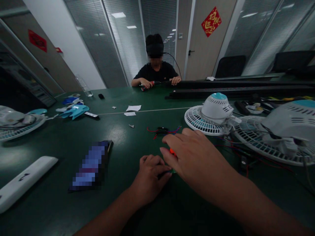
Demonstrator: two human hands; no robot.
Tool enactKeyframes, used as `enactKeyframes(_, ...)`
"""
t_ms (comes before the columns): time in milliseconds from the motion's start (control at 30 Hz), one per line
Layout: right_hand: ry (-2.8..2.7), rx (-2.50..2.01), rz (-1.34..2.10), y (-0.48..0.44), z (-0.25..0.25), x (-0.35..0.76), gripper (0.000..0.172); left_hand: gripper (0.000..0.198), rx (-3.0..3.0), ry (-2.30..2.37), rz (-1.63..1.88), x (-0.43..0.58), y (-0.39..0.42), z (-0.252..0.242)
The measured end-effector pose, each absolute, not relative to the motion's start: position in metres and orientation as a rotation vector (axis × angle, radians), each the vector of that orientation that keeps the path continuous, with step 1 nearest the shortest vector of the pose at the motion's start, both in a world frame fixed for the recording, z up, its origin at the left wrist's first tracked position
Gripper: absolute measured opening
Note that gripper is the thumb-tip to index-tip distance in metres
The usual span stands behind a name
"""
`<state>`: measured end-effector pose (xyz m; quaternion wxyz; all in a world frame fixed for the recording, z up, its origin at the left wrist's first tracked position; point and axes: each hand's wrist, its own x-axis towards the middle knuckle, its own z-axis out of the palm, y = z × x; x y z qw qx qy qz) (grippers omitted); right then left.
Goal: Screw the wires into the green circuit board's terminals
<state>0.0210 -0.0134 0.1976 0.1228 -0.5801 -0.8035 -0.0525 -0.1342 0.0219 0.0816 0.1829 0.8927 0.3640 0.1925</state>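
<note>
My left hand (pixel 151 173) is closed in a pinch, low over the table, with its thumb and fingertips at a small green piece (pixel 173 171) that looks like a bit of circuit board. Curled above it is my right hand (pixel 190 154), closed around a bright orange object (pixel 172 151). Only a little of that object shows between thumb and fingers, so its kind is hidden. Just beyond my hands lies a small black part (pixel 162 130) with red and blue wires.
White fan housings (pixel 214 113) stand on the right, a larger one (pixel 290 127) nearer, with loose wires below. On the left lie a phone (pixel 91 165), a white bar (pixel 27 182) and blue plastic pieces (pixel 74 111). Across the table a person (pixel 157 70) holds a red-and-black tool (pixel 147 86).
</note>
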Motion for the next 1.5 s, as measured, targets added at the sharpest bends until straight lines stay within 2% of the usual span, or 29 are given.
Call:
enactKeyframes(400,-2.360,-1.516,-0.254,-0.0145,0.1946,0.0237,0.021,0.016,2.503,1.017,0.554,-0.1346,0.0219,0.0807)
enactKeyframes(767,-2.563,-1.528,-0.364,-0.0176,0.2033,0.0266,0.028,0.018,2.516,1.015,0.526,-0.1346,0.0219,0.0821)
enactKeyframes(1267,-2.541,-1.458,-0.348,-0.0200,0.1996,0.0285,0.025,0.017,2.514,1.019,0.518,-0.1342,0.0223,0.0814)
enactKeyframes(1500,-2.478,-1.495,-0.205,-0.0222,0.2021,0.0309,0.023,0.015,2.514,1.007,0.542,-0.1347,0.0217,0.0819)
